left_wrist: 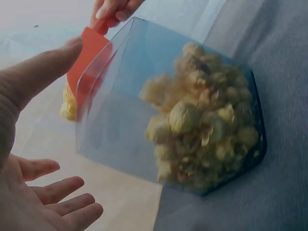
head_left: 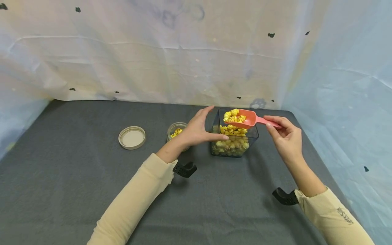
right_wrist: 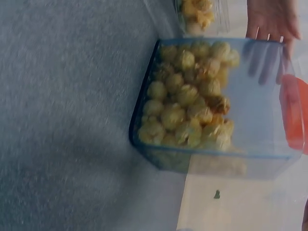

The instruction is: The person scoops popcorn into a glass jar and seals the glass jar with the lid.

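A clear square container (head_left: 234, 144) half full of yellow popcorn stands on the grey cloth. My right hand (head_left: 273, 125) pinches the handle of a pink scoop (head_left: 245, 119), which is heaped with popcorn and held level just above the container's mouth. My left hand (head_left: 211, 125) is spread open against the container's left side, with the thumb at its front wall; I cannot tell whether it touches. The left wrist view shows the open left hand (left_wrist: 48, 144), the container (left_wrist: 192, 125) and the scoop (left_wrist: 86, 53). The right wrist view shows the container (right_wrist: 202, 110) and the scoop's edge (right_wrist: 293, 115).
A small glass jar (head_left: 175, 130) with a little popcorn stands just behind my left wrist; its top shows as the jar (right_wrist: 197, 12) in the right wrist view. A round beige lid (head_left: 132, 137) lies further left. Pale sheeting walls in the back and the right side.
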